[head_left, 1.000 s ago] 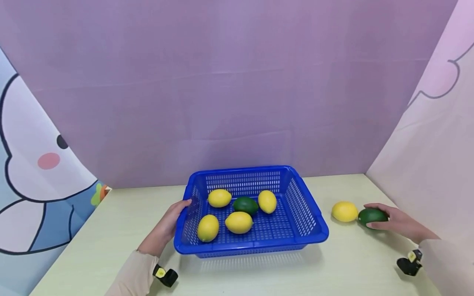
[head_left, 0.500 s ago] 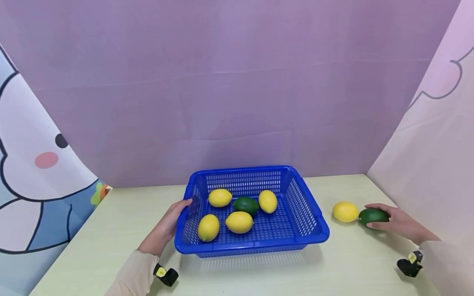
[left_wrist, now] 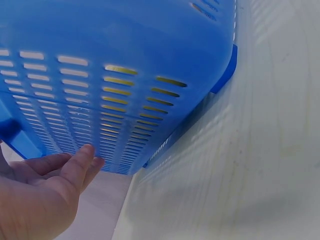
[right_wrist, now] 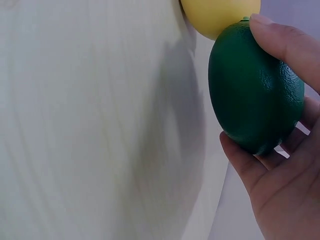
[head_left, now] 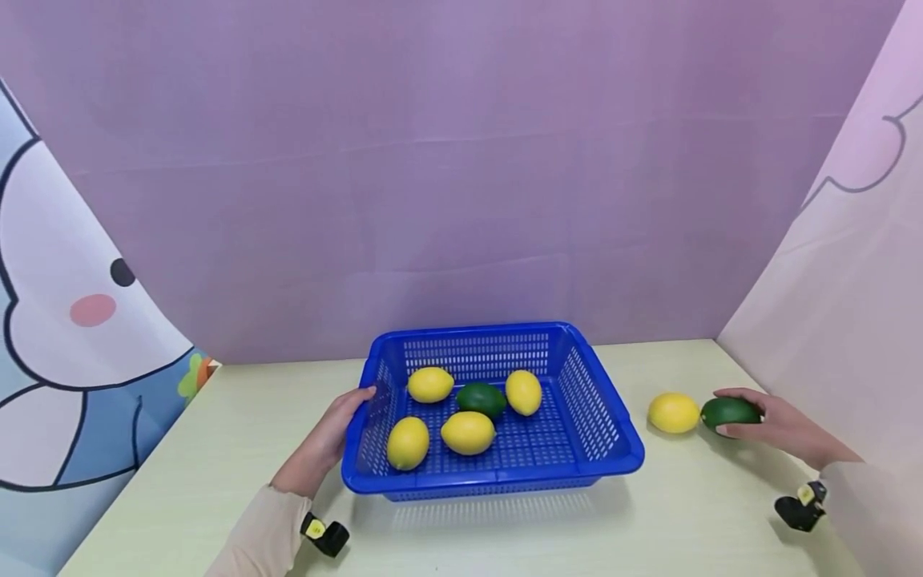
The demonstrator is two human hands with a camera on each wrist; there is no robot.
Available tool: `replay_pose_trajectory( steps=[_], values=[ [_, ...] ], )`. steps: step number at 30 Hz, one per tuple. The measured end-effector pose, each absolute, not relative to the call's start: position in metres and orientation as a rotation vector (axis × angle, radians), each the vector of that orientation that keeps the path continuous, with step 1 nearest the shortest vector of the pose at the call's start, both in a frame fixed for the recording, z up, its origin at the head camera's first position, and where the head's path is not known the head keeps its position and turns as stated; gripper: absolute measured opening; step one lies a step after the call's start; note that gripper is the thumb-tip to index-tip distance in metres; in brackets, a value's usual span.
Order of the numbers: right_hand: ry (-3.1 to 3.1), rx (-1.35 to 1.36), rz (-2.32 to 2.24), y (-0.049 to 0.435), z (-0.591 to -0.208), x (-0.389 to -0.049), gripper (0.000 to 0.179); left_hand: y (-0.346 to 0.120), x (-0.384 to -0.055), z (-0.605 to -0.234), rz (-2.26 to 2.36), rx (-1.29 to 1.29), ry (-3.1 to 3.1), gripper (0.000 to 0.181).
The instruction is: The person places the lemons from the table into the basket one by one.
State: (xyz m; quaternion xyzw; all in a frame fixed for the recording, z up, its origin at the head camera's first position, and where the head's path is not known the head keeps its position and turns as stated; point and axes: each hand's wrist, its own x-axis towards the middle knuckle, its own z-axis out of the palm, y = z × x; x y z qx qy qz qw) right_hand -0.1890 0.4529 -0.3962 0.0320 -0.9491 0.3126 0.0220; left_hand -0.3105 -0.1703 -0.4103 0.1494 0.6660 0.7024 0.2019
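A blue slotted plastic basket stands in the middle of the table in the head view. My left hand grips its left rim, thumb over the top and fingers against the slotted outer wall. Inside lie several yellow lemons and one green lime. Far to the right, my right hand holds another green lime, thumb on one side and fingers round the other. Just left of it, a loose yellow lemon rests on the table. Whether the held lime touches the table I cannot tell.
The pale table extends on both sides of the basket. A purple cloth wall rises behind it. Printed cartoon cloth hangs at the left, and a pale cloth at the right, close to my right hand.
My right hand and the lime in it have shifted slightly up and right, away from the loose lemon. The left hand stays on the basket rim.
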Motion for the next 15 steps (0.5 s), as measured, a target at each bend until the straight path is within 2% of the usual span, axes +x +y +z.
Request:
replay_pose_trajectory(
  steps=[15],
  values=[
    [-2.916,0.155,0.948,0.4595,-0.3902,-0.1899,0.057,-0.1695,-0.31,-0.4082,1.953,0.38,1.897,0.062]
  ],
)
